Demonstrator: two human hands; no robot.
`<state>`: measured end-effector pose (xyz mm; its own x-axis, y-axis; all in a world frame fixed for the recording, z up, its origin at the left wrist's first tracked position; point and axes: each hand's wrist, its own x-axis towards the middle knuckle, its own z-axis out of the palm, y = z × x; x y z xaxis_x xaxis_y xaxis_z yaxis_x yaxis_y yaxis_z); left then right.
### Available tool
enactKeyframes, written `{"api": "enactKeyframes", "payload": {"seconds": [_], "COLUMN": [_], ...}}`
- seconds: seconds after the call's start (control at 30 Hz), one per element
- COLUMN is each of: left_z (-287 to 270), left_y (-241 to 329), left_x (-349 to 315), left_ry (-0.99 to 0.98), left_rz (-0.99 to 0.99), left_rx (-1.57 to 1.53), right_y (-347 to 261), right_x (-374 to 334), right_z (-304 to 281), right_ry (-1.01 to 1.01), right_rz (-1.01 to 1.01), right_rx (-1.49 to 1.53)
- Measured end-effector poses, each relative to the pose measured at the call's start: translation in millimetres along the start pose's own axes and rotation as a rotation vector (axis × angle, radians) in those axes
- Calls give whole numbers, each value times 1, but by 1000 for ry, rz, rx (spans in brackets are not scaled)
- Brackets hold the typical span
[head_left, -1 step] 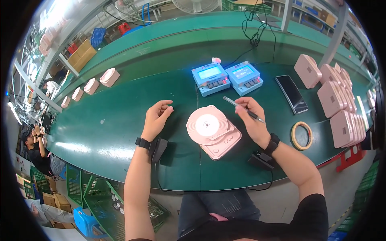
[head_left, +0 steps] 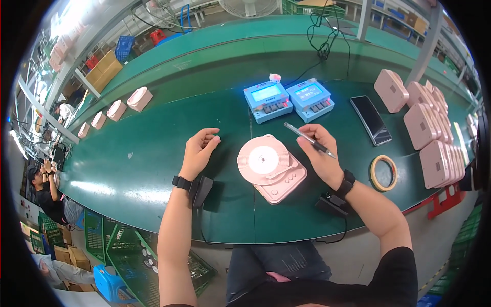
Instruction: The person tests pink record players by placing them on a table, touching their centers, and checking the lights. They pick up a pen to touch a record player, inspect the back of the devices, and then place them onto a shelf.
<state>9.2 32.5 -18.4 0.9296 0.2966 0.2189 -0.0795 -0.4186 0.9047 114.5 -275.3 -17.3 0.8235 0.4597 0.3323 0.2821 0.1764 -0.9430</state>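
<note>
A pink device shaped like a small record player [head_left: 287, 188] lies on the green bench between my hands, with a round ribbed disc [head_left: 250, 171], a white centre and an arm on top. Neither hand touches it. To its left, my left hand [head_left: 197, 154] rests with fingers loosely bent and thumb apart, holding nothing. My right hand [head_left: 325, 165], on the other side, grips a pen [head_left: 297, 131] with a clear barrel and dark grip between thumb and fingers. Beyond the player stand two light-blue boxes, the left one [head_left: 267, 100] and the right one [head_left: 311, 99], with lit screens and buttons.
A phone [head_left: 371, 120] and a tape roll [head_left: 374, 177] lie to the right. Pink devices [head_left: 433, 166] stand stacked at the right edge; several more [head_left: 139, 99] line the far left. Black strapped devices [head_left: 202, 192] sit by my wrists. A person [head_left: 50, 197] works at far left.
The pen in my right hand has tilted very slightly. My left hand and the pink player have not moved.
</note>
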Motion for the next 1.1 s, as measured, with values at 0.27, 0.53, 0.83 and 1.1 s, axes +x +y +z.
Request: {"api": "enactKeyframes", "payload": {"seconds": [0.27,0.53,0.83,1.1], "left_z": [-1,4,26,93], "left_y": [-3,-4,51,117], "left_x": [0,3,-13,13], "left_ry": [-15,19,-43,-457], "left_rz": [-5,25,293,534], "left_rx": [6,-9,206,610], "right_y": [4,-5,7,-3], "right_x": [0,2,-1,0], "right_z": [0,-2,1,-3], "right_ry": [43,-5,-43,-210], "right_rz": [-34,6,-87,24], "right_rx": [-1,130,240,349]}}
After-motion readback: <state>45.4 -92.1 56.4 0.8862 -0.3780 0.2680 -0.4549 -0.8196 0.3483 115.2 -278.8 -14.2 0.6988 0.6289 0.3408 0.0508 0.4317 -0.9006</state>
